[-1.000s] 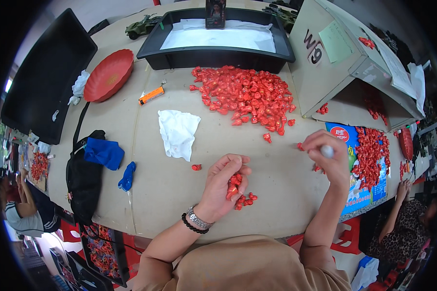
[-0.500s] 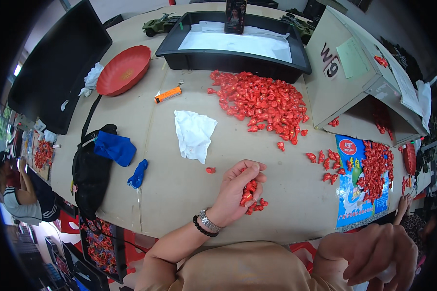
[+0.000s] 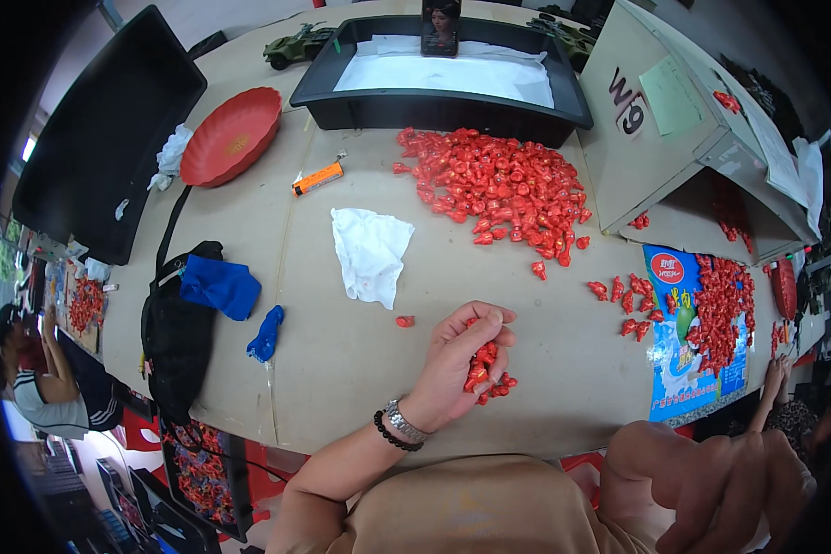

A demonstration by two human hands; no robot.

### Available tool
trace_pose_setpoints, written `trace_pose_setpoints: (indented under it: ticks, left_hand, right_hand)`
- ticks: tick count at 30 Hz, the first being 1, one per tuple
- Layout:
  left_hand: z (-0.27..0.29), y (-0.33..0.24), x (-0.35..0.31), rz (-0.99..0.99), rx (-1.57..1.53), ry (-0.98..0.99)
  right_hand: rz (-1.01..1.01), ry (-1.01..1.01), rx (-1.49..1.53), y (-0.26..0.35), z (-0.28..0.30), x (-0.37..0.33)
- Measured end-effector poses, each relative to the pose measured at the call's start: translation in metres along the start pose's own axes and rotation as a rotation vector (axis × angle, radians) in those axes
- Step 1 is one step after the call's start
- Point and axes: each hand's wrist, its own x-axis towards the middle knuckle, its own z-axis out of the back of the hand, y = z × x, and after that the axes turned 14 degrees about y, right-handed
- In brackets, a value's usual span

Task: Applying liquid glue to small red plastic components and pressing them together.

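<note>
My left hand (image 3: 462, 365), with a watch and black beads at its wrist, curls around several small glossy red pieces (image 3: 478, 374) just above the near middle of the table. Its thumb lies over the bent fingers, and some pieces show below the palm. At the lower right, close to my body, my right hand (image 3: 734, 485) has its fingers bent downward. A bit of something pale shows by its fingertips, too hidden to name. Beyond the left hand spreads a large heap of like red pieces (image 3: 503, 185). One lone red piece (image 3: 404, 321) lies left of that hand.
A white cloth (image 3: 371, 254) lies mid-table, with an orange lighter-like stick (image 3: 318, 179) behind it. A black tray (image 3: 443, 113) holds white paper and a phone. Right are a box-like stand (image 3: 651, 138) and a blue printed sheet (image 3: 674, 369); left, a black bag (image 3: 180, 342) and red dish (image 3: 235, 138).
My right hand has shifted slightly downward and right, and its fingers hide more of the pale thing. My left hand keeps its hold on the red pieces. The view has tilted slightly.
</note>
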Motion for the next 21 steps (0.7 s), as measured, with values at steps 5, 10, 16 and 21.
trace_pose_setpoints:
  ticks: [5, 10, 16, 21]
  left_hand:
    - [-0.002, 0.002, 0.002, 0.015, 0.016, 0.008]
    - [-0.001, 0.002, 0.002, 0.008, 0.019, -0.017]
    - [-0.001, 0.002, 0.002, 0.008, 0.016, 0.003]
    - [0.001, 0.002, 0.001, 0.013, -0.004, 0.032]
  right_hand:
    - [0.169, 0.010, 0.262, -0.019, -0.001, 0.009]
    - [0.147, -0.150, 0.348, -0.022, -0.010, 0.016]
    - [0.314, -0.208, 0.354, -0.026, -0.016, 0.006]
    - [0.145, -0.239, 0.279, -0.014, -0.014, 0.007]
